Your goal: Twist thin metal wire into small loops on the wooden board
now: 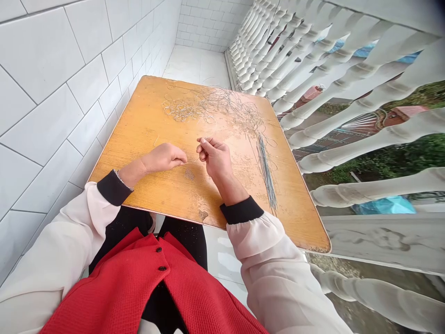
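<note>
Both of my hands are over the wooden table, pinching with their fingertips. My left hand [164,158] is closed with the thumb and fingers pressed together at the end of a thin wire [193,161]. This wire looks to run across the small gap to my right hand [216,158], which is raised slightly higher with thumb and forefinger pinched. The wire is so fine that its full shape cannot be made out. Right of my right hand lies a bundle of straight grey wires [267,174]. Beyond my hands rest a pile of bent wire loops [184,110] and a looser wire tangle [236,105].
The table top [121,139] has worn patches and rounded corners. A white tiled wall [45,93] runs along the left side. Along the right stands a white balustrade [347,125], with greenery and a gate outside. My lap is below the near edge.
</note>
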`<action>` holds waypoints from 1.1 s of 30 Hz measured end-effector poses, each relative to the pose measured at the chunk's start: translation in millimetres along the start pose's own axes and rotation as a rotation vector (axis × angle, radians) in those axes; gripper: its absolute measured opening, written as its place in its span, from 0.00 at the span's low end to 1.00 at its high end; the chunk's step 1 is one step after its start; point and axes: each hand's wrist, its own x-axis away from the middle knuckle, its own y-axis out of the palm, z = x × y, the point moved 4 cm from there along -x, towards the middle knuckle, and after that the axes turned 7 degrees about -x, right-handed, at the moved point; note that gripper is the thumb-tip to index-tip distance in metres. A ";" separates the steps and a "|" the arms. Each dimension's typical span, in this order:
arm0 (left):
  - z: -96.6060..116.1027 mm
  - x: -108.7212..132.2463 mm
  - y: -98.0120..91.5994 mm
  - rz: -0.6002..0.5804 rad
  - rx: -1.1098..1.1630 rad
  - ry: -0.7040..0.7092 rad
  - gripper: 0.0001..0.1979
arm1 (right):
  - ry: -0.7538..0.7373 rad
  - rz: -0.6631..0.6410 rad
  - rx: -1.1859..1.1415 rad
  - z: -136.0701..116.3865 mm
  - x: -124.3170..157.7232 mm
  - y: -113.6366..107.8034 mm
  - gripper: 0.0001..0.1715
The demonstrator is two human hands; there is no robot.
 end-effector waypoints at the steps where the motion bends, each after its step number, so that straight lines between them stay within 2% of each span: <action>1: 1.1 0.3 0.2 -0.009 0.012 0.009 0.10 | 0.002 -0.006 0.007 -0.4 0.3 0.5 0.13; 13: 2.0 -1.3 19.2 -0.192 0.129 0.090 0.10 | 0.032 -0.243 0.042 5.5 4.8 13.1 0.14; 18: 3.4 1.4 4.1 -0.176 0.256 -0.006 0.07 | 0.005 -0.224 0.087 -1.6 5.8 10.0 0.13; 20: -1.5 1.4 -6.9 -0.110 0.289 -0.116 0.06 | 0.003 -0.216 0.094 -3.3 5.9 8.9 0.12; 23: -17.3 1.6 -22.9 0.117 0.336 -0.393 0.12 | 0.022 -0.220 0.090 -2.2 6.1 9.1 0.14; 25: -25.8 2.4 -27.0 0.245 0.437 -0.545 0.13 | 0.055 -0.259 0.085 1.0 7.1 11.8 0.15; 27: -28.7 1.3 -25.5 0.294 0.558 -0.600 0.11 | 0.099 -0.325 0.088 5.4 9.4 16.4 0.16; 29: -28.0 -0.7 -22.5 0.301 0.638 -0.594 0.09 | 0.141 -0.396 0.098 9.9 12.3 21.2 0.16; 33: -30.1 -1.3 -21.2 0.379 0.662 -0.608 0.04 | 0.191 -0.450 0.101 16.1 16.6 25.6 0.18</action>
